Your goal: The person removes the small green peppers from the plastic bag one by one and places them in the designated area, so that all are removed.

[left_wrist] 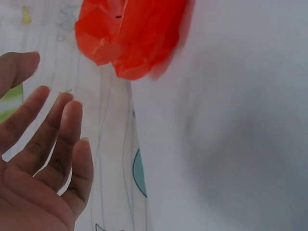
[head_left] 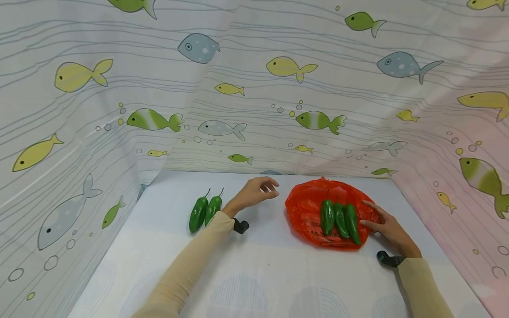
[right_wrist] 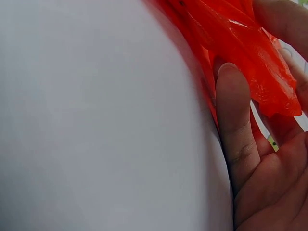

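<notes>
A red plastic bag lies spread on the white table, with three green peppers side by side on it. At the bag's right edge is my right hand, its fingers spread and touching the plastic. The right wrist view shows a loose fold of the bag among the fingers. My left hand hovers left of the bag, fingers loosely bent and nothing in them. In the left wrist view its palm shows bare, apart from the bag. Two more green peppers lie left of that wrist, one partly behind the sleeve.
A fish-patterned sheet rises behind the table and along both sides. Dark wrist cameras are strapped to both wrists. White tabletop stretches in front of the bag and between the two groups of peppers.
</notes>
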### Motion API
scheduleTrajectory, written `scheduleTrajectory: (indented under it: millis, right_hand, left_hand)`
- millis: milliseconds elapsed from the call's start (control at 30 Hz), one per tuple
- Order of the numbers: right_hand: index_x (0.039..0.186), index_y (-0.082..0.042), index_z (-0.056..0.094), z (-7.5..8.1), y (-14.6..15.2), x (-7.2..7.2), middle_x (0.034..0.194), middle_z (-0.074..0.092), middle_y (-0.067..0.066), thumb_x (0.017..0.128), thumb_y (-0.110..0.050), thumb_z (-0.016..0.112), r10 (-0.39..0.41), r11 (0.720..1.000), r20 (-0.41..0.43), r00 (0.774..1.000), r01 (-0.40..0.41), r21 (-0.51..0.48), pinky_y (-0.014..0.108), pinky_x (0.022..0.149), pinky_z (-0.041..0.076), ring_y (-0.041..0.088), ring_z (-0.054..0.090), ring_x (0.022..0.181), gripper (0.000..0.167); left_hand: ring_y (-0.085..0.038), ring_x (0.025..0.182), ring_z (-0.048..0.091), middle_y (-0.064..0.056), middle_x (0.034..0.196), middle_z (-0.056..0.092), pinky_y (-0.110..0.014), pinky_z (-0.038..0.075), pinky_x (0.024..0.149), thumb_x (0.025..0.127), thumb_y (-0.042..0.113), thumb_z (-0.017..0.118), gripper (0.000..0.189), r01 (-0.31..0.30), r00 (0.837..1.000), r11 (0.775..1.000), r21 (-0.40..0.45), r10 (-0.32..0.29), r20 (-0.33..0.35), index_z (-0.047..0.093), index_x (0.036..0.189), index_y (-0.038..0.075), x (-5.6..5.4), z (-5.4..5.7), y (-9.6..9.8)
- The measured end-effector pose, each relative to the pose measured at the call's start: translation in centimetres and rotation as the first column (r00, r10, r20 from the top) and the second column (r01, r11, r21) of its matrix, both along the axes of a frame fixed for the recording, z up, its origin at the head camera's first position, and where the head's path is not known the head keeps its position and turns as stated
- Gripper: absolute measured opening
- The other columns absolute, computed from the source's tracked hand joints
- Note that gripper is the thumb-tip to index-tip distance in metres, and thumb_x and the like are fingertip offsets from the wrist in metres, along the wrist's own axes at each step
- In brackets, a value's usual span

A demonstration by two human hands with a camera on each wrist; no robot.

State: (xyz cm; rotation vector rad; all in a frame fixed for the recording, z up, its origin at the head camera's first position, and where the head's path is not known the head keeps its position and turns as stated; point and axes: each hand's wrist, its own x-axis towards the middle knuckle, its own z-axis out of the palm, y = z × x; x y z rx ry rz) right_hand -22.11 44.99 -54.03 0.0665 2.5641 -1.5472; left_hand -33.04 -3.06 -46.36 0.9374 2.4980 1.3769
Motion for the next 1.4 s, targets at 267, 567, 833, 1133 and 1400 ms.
scheduleTrajectory:
  millis: [267,567,833,1133,1400]
  right_hand:
    - [0.164,-0.033,0.024,0.2,-0.3,0.1,0.159,0.025,0.019,0.096,-0.047,0.072,-0.011,1.000,0.026,1.000,0.011,-0.006,0.031,0.085,0.049,0.033,0.038,0.123,0.084]
    - [0.165,-0.029,0.022,0.4,-0.4,0.2,0.152,0.030,0.019,0.098,-0.044,0.071,-0.005,1.000,0.015,1.000,0.004,0.009,0.033,0.083,0.046,0.031,0.039,0.120,0.084]
    - [0.165,-0.027,0.023,0.4,-0.4,0.1,0.146,0.038,0.018,0.097,-0.043,0.071,-0.007,1.000,0.012,1.000,0.006,0.018,0.033,0.082,0.047,0.029,0.045,0.114,0.084]
    - [0.165,-0.027,0.021,0.5,-0.2,0.0,0.160,0.023,0.021,0.097,-0.043,0.071,-0.014,1.000,0.025,1.000,0.014,0.017,0.036,0.086,0.045,0.034,0.033,0.128,0.086]
    - [0.164,-0.029,0.024,0.4,-0.5,0.1,0.146,0.036,0.018,0.096,-0.045,0.073,-0.029,0.999,0.030,0.999,0.029,0.024,0.037,0.088,0.043,0.033,0.040,0.121,0.086]
  left_hand:
    - [-0.014,0.095,0.063,0.006,0.104,0.068,-0.029,0.055,0.079,0.096,0.032,0.075,0.033,0.068,0.998,0.998,-0.001,-0.068,0.001,0.070,0.123,0.013,0.5,-0.2,3.4]
    - [-0.013,0.097,0.061,0.007,0.110,0.067,-0.026,0.054,0.082,0.097,0.035,0.073,0.039,0.128,0.992,0.992,0.007,-0.128,0.018,0.069,0.127,0.010,1.5,0.3,6.8]
    - [-0.013,0.093,0.061,0.009,0.106,0.067,-0.026,0.053,0.080,0.096,0.035,0.074,0.037,0.150,0.985,0.987,0.056,-0.154,0.079,0.071,0.125,0.012,2.1,-0.1,8.9]
    - [-0.009,0.090,0.065,0.008,0.099,0.069,-0.025,0.054,0.080,0.096,0.033,0.075,0.035,0.215,0.968,0.972,0.099,-0.225,0.111,0.070,0.122,0.010,3.2,-0.9,12.1]
    - [-0.021,0.088,0.070,0.006,0.095,0.069,-0.023,0.055,0.075,0.096,0.024,0.075,0.034,0.206,0.966,0.972,0.113,-0.220,0.135,0.069,0.124,0.005,4.3,-2.0,14.1]
